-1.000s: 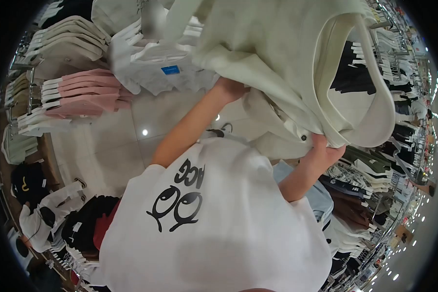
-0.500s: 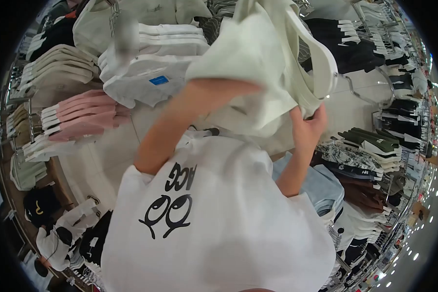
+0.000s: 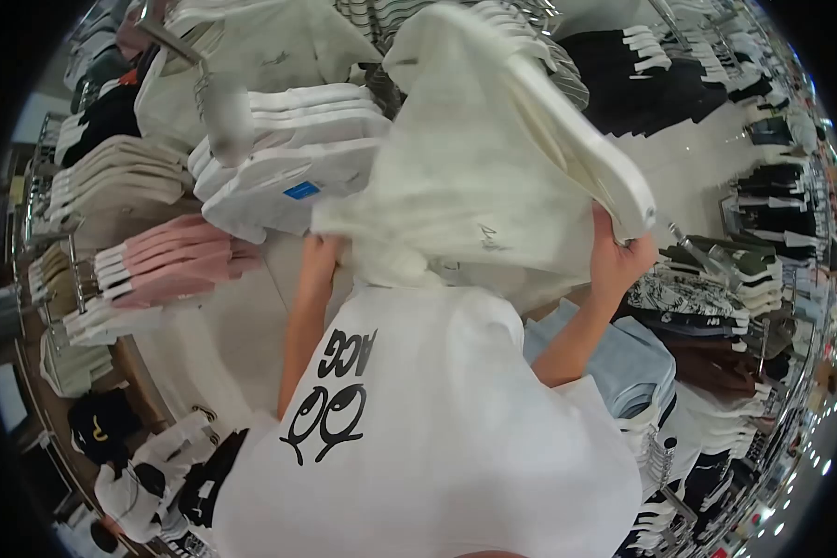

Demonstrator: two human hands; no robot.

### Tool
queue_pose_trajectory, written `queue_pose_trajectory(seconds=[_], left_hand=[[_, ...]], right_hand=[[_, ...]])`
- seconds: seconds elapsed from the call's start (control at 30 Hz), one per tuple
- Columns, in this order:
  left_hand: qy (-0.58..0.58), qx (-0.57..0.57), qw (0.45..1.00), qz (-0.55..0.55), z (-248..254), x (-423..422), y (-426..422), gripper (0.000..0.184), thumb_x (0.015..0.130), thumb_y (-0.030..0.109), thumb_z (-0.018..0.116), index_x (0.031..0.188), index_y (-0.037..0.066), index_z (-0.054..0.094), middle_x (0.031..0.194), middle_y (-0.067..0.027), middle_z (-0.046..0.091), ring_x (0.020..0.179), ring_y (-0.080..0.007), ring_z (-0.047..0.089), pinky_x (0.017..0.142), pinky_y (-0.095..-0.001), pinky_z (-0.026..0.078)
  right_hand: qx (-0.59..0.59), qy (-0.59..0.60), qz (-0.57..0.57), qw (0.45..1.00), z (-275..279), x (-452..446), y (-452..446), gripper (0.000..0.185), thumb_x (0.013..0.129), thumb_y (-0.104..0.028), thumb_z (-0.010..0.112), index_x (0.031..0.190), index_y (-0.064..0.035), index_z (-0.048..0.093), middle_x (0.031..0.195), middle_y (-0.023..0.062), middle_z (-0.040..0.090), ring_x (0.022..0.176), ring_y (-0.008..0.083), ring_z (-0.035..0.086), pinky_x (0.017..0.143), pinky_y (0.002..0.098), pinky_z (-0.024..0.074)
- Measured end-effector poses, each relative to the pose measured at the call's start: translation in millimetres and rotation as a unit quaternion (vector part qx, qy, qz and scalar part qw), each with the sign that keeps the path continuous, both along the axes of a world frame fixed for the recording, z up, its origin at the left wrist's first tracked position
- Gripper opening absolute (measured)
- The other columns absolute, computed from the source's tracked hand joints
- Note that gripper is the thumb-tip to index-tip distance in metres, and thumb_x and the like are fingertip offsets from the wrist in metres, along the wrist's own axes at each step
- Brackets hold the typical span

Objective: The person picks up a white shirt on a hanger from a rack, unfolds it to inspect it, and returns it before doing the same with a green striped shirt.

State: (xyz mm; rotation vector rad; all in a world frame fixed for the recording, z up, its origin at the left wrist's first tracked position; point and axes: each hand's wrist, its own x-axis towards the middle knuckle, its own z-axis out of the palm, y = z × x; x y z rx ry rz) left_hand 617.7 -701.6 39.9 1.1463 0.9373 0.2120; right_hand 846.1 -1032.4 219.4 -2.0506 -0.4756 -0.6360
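Note:
A cream T-shirt [image 3: 484,167] with small dark script on it is spread in front of my chest, partly blurred. A thick white hanger [image 3: 614,172] lies along its right side at the neck opening, its metal hook [image 3: 676,231] pointing right. My right hand [image 3: 623,259] is closed on the hanger and the fabric near the collar. At the left, my left hand [image 3: 322,253] is closed at the shirt's edge; cloth hides part of its fingers.
White shirts [image 3: 298,177] with a blue tag hang at the left front, pink shirts [image 3: 177,265] and beige shirts [image 3: 126,177] further left. Black garments [image 3: 637,84] hang at the upper right. Patterned, blue and brown clothes hang on the right. A metal rack bar [image 3: 169,35] crosses the upper left.
My left hand has come out from beneath the cloth and moved left to the shirt's edge. The shirt is spread wider, showing its script. My right hand has moved slightly right and down.

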Motion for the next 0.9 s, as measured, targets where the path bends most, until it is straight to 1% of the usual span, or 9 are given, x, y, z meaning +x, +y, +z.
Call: queue_pose_trajectory(seconds=[0.1,0.23,0.3,0.47,0.57,0.67,0.77,0.83,0.9], left_hand=[[0.182,-0.013,0.979,-0.096,27.8,-57.0,-12.0,0.059,0.087,0.024,0.073,0.137,0.002,0.051,0.121,-0.0114,0.064,0.107,-0.0203,0.062,0.09,-0.0367,0.047],[-0.093,0.415,0.903,-0.054,110.4,-23.5,-32.7,0.109,0.065,0.028,0.093,0.151,0.003,0.031,0.14,-0.0162,0.051,0.128,-0.0303,0.05,0.106,-0.0464,0.04],[-0.237,0.393,0.884,-0.093,131.7,11.4,-46.5,0.117,0.06,0.028,0.095,0.151,0.002,0.027,0.144,-0.0174,0.045,0.136,-0.0341,0.041,0.112,-0.0483,0.033],[-0.261,0.479,0.833,-0.09,82.6,85.9,-94.4,0.079,0.064,0.022,0.089,0.131,0.002,0.053,0.119,-0.0117,0.062,0.116,-0.0288,0.058,0.11,-0.0466,0.034],[-0.357,0.49,0.78,-0.155,91.3,108.9,-99.6,0.047,0.066,0.019,0.081,0.11,0.009,0.066,0.092,-0.0036,0.068,0.088,-0.0256,0.064,0.102,-0.0508,0.039],[-0.271,0.537,0.759,-0.248,77.6,94.4,-102.5,0.035,0.068,0.014,0.076,0.102,0.01,0.068,0.089,-0.0057,0.067,0.089,-0.0278,0.064,0.103,-0.0536,0.039],[-0.211,0.523,0.738,-0.372,33.2,71.3,-87.5,0.033,0.065,0.009,0.072,0.098,0.007,0.067,0.093,-0.0085,0.069,0.09,-0.0316,0.065,0.096,-0.0494,0.045],[-0.116,0.371,0.803,-0.452,19.3,55.8,-68.2,0.031,0.064,0.003,0.066,0.095,0.004,0.066,0.092,-0.012,0.069,0.087,-0.0349,0.065,0.085,-0.0446,0.051],[-0.129,0.393,0.817,-0.402,-4.0,39.1,-45.9,0.031,0.065,0.001,0.066,0.096,0.003,0.066,0.091,-0.013,0.069,0.085,-0.0345,0.065,0.079,-0.0424,0.051]], right_hand=[[-0.064,-0.095,-0.028,0.993,-38.2,31.7,-42.1,0.038,0.096,-0.031,0.068,0.081,0.0043,0.068,0.075,0.0027,0.068,0.072,0.0092,0.061,0.067,0.0237,0.0467],[0.06,-0.131,0.062,0.988,-31.6,57.8,-7.3,0.047,0.094,-0.043,0.068,0.079,-0.0002,0.057,0.071,0.0008,0.054,0.068,0.0098,0.051,0.061,0.0259,0.0406],[0.13,-0.103,0.104,0.981,-26.1,64.9,27.4,0.047,0.095,-0.045,0.064,0.079,-0.0025,0.052,0.071,0.0004,0.049,0.067,0.0111,0.047,0.061,0.0268,0.0383],[0.39,-0.057,0.27,0.879,-13.4,82.2,97.2,0.03,0.092,-0.034,0.066,0.08,-0.0086,0.054,0.078,0.0005,0.055,0.071,0.0138,0.05,0.069,0.0293,0.0423],[0.456,0.033,0.589,0.666,-21.5,133.6,105.3,0.027,0.096,-0.035,0.058,0.084,-0.0111,0.054,0.082,-0.0001,0.054,0.076,0.0158,0.05,0.076,0.0309,0.0409],[0.423,0.096,0.729,0.53,-28.3,172.4,111.9,0.026,0.1,-0.036,0.05,0.088,-0.0135,0.054,0.085,-0.0007,0.053,0.081,0.0179,0.049,0.082,0.0325,0.0396],[0.399,0.134,0.758,0.498,-35.3,191.6,118.8,0.026,0.102,-0.036,0.045,0.091,-0.0145,0.054,0.087,-0.0009,0.053,0.083,0.0192,0.049,0.086,0.0335,0.0392],[0.41,0.138,0.733,0.525,-38.2,189.5,115.5,0.025,0.101,-0.035,0.047,0.092,-0.0134,0.056,0.086,-0.0003,0.055,0.081,0.0191,0.05,0.083,0.0335,0.0402],[0.42,0.139,0.695,0.567,-40.6,183.9,113.9,0.024,0.1,-0.034,0.049,0.093,-0.0122,0.057,0.085,0.0003,0.056,0.08,0.0189,0.051,0.081,0.0334,0.0412]])
